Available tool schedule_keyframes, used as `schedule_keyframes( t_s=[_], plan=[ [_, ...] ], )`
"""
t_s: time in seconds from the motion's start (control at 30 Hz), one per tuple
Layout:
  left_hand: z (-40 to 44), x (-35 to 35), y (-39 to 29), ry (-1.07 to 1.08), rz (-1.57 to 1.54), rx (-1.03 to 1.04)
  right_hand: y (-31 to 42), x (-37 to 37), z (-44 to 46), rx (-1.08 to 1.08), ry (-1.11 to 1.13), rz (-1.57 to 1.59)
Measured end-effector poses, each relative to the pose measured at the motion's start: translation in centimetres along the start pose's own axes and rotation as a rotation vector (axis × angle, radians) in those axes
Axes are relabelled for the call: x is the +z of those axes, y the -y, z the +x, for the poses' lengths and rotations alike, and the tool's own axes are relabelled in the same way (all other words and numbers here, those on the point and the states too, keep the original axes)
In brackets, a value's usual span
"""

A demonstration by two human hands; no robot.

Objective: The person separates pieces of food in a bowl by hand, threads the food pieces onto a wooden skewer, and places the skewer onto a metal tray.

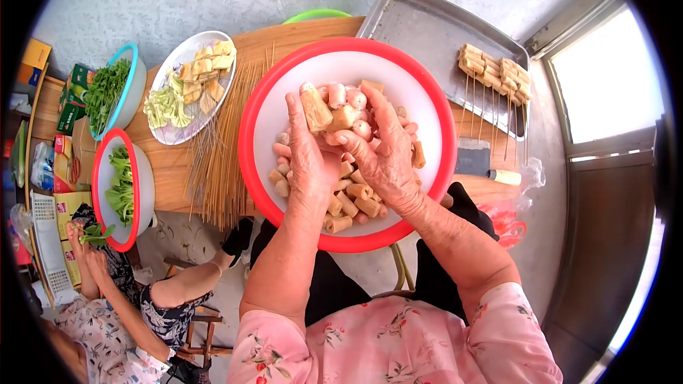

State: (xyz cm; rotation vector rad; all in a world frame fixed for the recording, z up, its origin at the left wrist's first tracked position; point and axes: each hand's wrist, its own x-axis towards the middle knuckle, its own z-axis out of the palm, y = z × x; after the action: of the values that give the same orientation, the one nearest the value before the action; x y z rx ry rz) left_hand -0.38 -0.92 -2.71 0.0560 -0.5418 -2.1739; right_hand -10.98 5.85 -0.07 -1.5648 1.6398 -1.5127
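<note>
A white basin with a red rim (437,163) stands in front of me, with tan cylindrical pieces (366,205) and pinkish sausage-like pieces inside. Over it, my left hand (310,153) and my right hand (388,160) are cupped together around a heap of these food pieces (341,108). The fingers of both hands curve up around the heap's sides. Left of the basin lie many thin wooden skewers (226,142), spread on the wooden table (171,181).
A metal tray (420,21) at the back right bears skewered food (494,72); a cleaver (473,161) lies below it. On the left are an oval plate (158,82), a blue-rimmed bowl (135,92) and a red-rimmed bowl (145,178). Another person (114,334) sits lower left, holding greens.
</note>
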Motion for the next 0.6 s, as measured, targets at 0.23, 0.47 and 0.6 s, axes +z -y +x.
schedule_keyframes(
  t_s=[0.23,0.47,0.6],
  plan=[
    [-0.9,3.9,1.2,-0.561,0.145,-0.008,-0.3,-0.1,0.5,-0.135,-0.116,-0.249],
    [-1.2,1.8,0.4,-0.434,0.062,-0.099,-0.2,-0.6,1.5,0.085,-0.206,0.054],
    [-0.8,2.7,0.1,-0.455,0.291,0.012,-0.6,-1.5,1.8,0.400,-0.078,0.487]
  ],
)
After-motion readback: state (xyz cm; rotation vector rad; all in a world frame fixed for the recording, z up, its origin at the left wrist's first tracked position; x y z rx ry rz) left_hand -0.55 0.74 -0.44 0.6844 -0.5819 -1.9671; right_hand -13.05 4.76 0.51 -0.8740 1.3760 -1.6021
